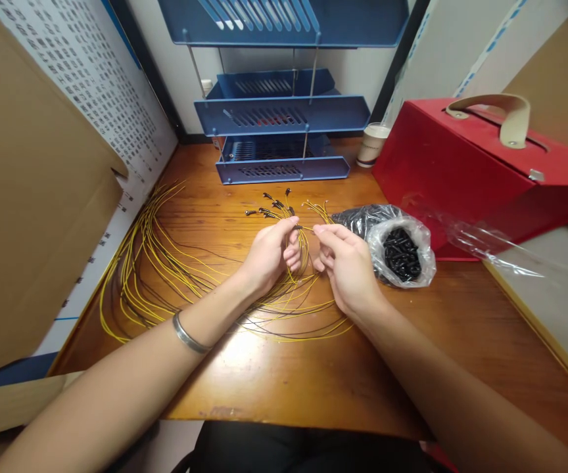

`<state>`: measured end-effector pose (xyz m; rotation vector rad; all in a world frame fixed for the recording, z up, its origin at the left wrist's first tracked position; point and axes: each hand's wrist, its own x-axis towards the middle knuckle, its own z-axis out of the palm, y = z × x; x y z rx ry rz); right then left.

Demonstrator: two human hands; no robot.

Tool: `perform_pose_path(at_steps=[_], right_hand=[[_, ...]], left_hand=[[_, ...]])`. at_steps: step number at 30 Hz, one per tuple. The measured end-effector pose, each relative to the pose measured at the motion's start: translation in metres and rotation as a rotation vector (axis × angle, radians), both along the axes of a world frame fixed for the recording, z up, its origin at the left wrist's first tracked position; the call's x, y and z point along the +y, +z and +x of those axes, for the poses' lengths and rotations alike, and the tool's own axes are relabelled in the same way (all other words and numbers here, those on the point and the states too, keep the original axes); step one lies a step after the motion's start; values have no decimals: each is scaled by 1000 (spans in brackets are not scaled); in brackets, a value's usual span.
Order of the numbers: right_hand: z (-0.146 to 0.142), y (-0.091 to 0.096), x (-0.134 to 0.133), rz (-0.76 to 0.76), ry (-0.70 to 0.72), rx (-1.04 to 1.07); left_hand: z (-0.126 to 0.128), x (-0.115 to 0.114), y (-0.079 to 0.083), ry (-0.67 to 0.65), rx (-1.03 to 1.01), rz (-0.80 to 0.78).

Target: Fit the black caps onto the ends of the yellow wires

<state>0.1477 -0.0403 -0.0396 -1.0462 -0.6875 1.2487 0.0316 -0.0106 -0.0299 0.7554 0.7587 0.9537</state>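
My left hand (271,253) pinches a small black sleeve (298,227) between thumb and finger. A thin yellow wire (308,228) runs from that sleeve to the fingertips of my right hand (350,263), which are closed on it. Both hands are just above the table. Beyond them lie several wire ends with black sleeves and metal terminals (277,205). To their right, other yellow wire ends (318,209) show no black sleeves. The bundle of yellow and dark wires (150,269) loops leftward and under my hands. Beside my right hand, a clear plastic bag (426,253) holds many black sleeves (401,255).
A blue tiered rack (284,169) stands at the back of the wooden table (264,387). Near it is a paper cup (373,144). A red box with a beige handle (442,164) sits at right, with clear plastic film before it. Cardboard (32,184) stands at left.
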Motion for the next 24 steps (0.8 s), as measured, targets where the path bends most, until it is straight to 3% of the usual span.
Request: perform_pose_path(at_steps=[12,19,24], right_hand=[[-3,-1,0,0,63,32],[-1,-2,2,4,-18,65],[-1,-4,2,20,41,8]], left_hand=[[0,1,2,9,5,3],[-1,1,4,41,-16,-23],[-1,2,1,18,-22,-3]])
